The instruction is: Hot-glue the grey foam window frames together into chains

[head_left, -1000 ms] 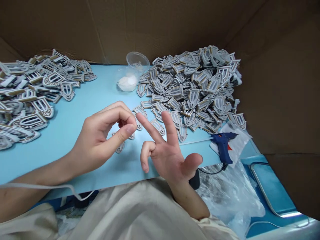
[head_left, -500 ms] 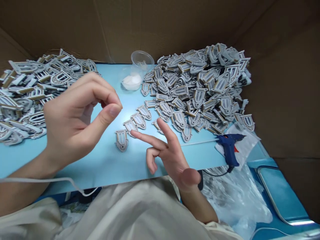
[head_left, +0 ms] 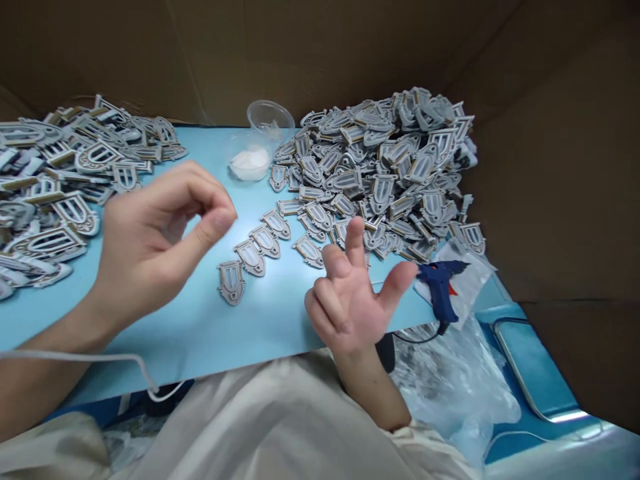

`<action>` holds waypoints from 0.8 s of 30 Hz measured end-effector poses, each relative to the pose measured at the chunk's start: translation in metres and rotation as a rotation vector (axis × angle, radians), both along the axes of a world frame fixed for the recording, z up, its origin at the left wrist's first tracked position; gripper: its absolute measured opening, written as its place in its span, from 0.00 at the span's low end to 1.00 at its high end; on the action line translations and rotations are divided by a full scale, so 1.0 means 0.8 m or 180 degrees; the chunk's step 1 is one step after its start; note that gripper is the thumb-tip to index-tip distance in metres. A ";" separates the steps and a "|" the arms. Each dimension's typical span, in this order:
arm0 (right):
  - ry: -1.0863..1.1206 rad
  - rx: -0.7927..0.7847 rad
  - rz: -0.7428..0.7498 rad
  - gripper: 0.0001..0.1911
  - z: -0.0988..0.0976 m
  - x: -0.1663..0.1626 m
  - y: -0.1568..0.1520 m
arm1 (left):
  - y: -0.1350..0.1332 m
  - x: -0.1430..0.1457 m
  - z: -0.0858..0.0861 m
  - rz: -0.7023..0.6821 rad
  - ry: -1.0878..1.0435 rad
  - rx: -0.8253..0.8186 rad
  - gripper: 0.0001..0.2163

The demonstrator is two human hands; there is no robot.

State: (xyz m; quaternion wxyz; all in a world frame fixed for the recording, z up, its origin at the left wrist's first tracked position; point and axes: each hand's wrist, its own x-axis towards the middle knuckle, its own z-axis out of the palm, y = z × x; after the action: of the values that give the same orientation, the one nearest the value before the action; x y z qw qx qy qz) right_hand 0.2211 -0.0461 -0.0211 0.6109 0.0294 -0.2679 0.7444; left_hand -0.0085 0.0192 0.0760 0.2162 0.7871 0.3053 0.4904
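Observation:
My left hand (head_left: 160,240) is raised over the left of the table, its thumb tip and forefinger pinched together. Whatever may be between those fingertips is hidden or too small to make out. My right hand (head_left: 353,303) is turned palm up above the table's front edge. One finger points up, the thumb is spread to the side and the other fingers are curled, with nothing in the palm. Between the hands, a grey shield-shaped piece with slots (head_left: 231,283) lies flat. More such pieces (head_left: 250,257) run in a slanting row behind it.
Piles of similar pieces lie at the left (head_left: 55,180) and right (head_left: 385,160). Two clear plastic cups (head_left: 270,120), one with white material, stand at the back. A blue glue gun (head_left: 443,293) rests at the right edge. Cardboard walls (head_left: 320,53) enclose the blue table (head_left: 270,320).
My right hand has turned palm up, its finger swinging away from the row of pieces to point upward. My left hand keeps its pinch. The whole view has shifted slightly.

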 end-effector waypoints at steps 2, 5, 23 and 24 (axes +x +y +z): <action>0.0391 -0.0115 0.0081 0.33 0.001 -0.005 0.005 | -0.016 0.013 -0.002 -0.0247 0.0208 -0.0188 0.07; 0.0640 -0.0314 0.0187 0.33 0.005 -0.014 0.007 | -0.034 0.029 -0.011 -0.0461 0.0500 -0.0133 0.06; 0.0629 -0.0599 0.0384 0.34 0.008 -0.040 0.000 | -0.038 0.027 -0.036 -0.0411 0.1067 0.1428 0.06; 0.0564 -0.0566 0.0384 0.35 0.010 -0.039 0.000 | -0.036 0.028 -0.038 -0.0417 0.1034 0.1502 0.05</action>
State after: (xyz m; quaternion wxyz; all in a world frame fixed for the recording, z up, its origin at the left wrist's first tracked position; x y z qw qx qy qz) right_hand 0.1899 -0.0461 -0.0132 0.5865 0.0568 -0.1436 0.7951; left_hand 0.0141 -0.0096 0.0455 0.0067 0.9019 0.1620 0.4004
